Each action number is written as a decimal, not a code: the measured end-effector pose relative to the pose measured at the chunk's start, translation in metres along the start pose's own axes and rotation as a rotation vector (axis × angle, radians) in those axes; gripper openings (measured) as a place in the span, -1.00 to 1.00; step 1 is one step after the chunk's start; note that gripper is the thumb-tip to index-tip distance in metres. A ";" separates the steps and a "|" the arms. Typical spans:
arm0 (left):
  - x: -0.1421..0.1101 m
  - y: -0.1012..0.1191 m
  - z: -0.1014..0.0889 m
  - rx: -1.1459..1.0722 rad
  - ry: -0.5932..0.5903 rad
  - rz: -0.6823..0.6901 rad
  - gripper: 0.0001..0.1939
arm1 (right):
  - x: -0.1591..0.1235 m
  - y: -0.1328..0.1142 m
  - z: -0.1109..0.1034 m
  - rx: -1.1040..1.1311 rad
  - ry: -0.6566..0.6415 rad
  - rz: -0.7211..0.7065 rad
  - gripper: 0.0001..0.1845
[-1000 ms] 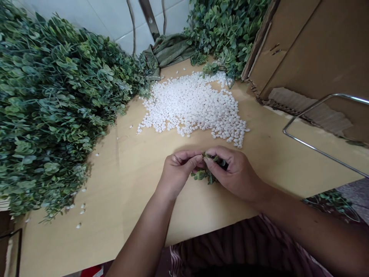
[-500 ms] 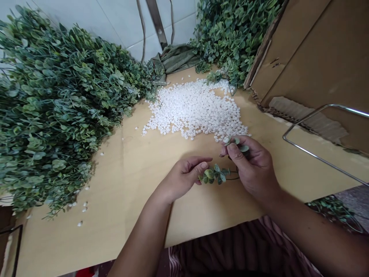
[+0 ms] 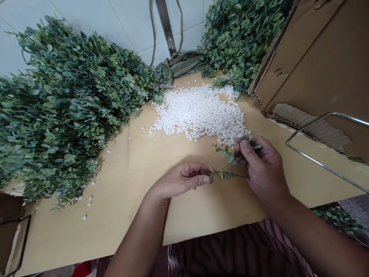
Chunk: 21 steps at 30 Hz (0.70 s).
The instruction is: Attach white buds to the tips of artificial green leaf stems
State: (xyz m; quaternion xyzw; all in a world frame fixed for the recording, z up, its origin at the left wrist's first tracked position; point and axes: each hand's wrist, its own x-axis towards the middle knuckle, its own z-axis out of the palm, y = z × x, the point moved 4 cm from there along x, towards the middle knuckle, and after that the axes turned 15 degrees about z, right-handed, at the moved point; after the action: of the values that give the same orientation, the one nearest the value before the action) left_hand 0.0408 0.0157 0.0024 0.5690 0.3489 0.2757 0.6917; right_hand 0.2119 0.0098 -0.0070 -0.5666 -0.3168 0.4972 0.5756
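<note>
Sprig was bunched between the hands a second ago, now it's spread out, so probably easier to work on. Thin stems, roundish green leaves. Right hand has it pinched; left hand is at one tip, can't tell if gripping. All above the table, near white pieces.

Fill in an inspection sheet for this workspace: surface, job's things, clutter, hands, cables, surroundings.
Surface: tan tabletop, with small white pieces spread in a pile.
Job's things: leafy green sprig, between the hands.
Clutter: stray white bits at left; crumpled green cloth at the back.
Hands: right hand holds the sprig; left hand has its fingertips at a leafy end, grip unclear.
Cables: two cords hang by the wall; whether electrical, cannot tell.
Surroundings: foliage heaps left and back right; cardboard and bent metal wire at right; tiled wall behind.
</note>
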 end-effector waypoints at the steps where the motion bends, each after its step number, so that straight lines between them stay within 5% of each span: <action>1: 0.000 0.000 0.000 -0.012 0.021 -0.005 -0.71 | 0.000 0.000 -0.001 -0.006 0.002 0.002 -0.90; 4: 0.001 0.002 -0.003 -0.005 0.119 0.045 -0.80 | 0.000 -0.003 -0.001 -0.074 -0.111 -0.045 -0.88; 8: 0.000 0.006 -0.018 0.044 0.309 0.144 -0.91 | -0.009 -0.006 0.011 -0.211 -0.681 -0.125 -0.54; 10: 0.000 0.007 -0.022 0.052 0.354 0.161 -0.92 | -0.012 -0.006 0.014 -0.190 -0.813 -0.089 -0.49; 17: 0.003 0.006 -0.013 0.025 0.376 0.193 -0.88 | -0.005 0.002 0.019 -0.043 -0.671 0.359 -0.73; 21: 0.006 0.003 -0.009 -0.010 0.423 0.228 -0.85 | -0.004 0.007 0.024 -0.271 -0.540 0.179 -0.83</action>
State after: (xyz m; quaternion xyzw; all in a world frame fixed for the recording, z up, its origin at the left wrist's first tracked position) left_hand 0.0374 0.0264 0.0032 0.5308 0.4183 0.4669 0.5703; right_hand 0.1868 0.0136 -0.0096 -0.5112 -0.4706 0.6316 0.3439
